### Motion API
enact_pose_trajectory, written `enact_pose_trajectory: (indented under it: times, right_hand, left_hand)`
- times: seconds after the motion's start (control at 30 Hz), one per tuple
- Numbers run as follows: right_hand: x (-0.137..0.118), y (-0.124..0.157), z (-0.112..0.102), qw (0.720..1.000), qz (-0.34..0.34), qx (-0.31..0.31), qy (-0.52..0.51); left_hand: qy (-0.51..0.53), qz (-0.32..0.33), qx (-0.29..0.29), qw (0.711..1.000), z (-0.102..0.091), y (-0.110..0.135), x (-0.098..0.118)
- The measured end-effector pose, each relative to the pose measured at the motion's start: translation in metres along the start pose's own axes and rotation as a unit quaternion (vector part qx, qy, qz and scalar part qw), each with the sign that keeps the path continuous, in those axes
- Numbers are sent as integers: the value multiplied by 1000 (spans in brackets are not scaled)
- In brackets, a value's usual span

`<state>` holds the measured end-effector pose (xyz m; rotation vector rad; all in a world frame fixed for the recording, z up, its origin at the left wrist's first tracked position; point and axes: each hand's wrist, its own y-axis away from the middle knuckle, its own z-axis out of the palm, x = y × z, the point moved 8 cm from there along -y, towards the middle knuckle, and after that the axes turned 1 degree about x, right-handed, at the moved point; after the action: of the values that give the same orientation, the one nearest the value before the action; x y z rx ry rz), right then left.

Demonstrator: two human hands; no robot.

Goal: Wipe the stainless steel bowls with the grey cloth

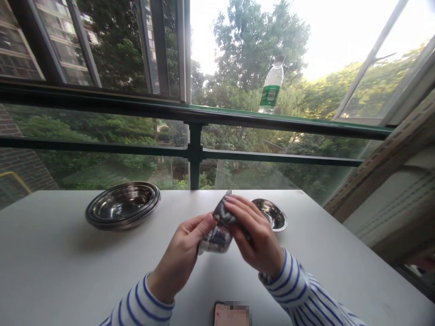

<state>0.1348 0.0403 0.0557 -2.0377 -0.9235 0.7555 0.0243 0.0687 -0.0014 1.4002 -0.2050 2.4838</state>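
Between both hands, above the white table (68, 271), is a small clear plastic pack (219, 242) with dark and reddish-looking contents that I cannot name. A dark, shiny flap or cover (222, 213) rises from its top. My left hand (186, 244) grips the pack's left side, thumb on top near the flap. My right hand (254, 231) is closed over the flap and the pack's right side, fingertips pressing on the dark surface. Its palm hides part of the pack. Behind my right hand stands a small steel bowl (280, 217), partly covered by the fingers.
A stack of steel bowls (124, 203) sits at the back left of the table. A phone (233, 313) lies at the near edge. Beyond the table run a dark green railing (195, 167) and windows. A plastic bottle with a green label (272, 93) stands on the ledge.
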Motion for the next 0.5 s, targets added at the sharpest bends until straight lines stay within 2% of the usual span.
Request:
enact_pose_trajectory:
  times: [0.07, 0.13, 0.17, 0.23, 0.3, 0.37, 0.43, 0.5]
  right_hand:
    - [-17, 2, 6, 997, -70, -28, 13]
    - [-18, 2, 8, 996, -83, -36, 9]
    - [-11, 2, 7, 998, -63, -29, -1]
    - [13, 1, 3, 999, 26, 2, -34]
    - [41, 4, -1, 988, 134, 34, -70]
    - [57, 8, -1, 974, 201, 46, -99]
    - [55, 8, -1, 973, 202, 45, -102]
    - [38, 5, -1, 986, 143, 32, -83]
  left_hand:
    - [11, 11, 17, 1000, -4, -1, 3]
    - [8, 10, 21, 1000, -5, -2, 3]
    - [2, 6, 18, 1000, -4, -2, 2]
    - [-10, -4, 9, 1000, -3, -2, 1]
    - [-11, -9, 8, 1000, -2, -1, 1]
    - [-2, -7, 17, 1000, -2, -1, 3]
    - [6, -2, 29, 1000, -4, 0, 5]
    - [9, 1, 35, 999, -5, -1, 5]
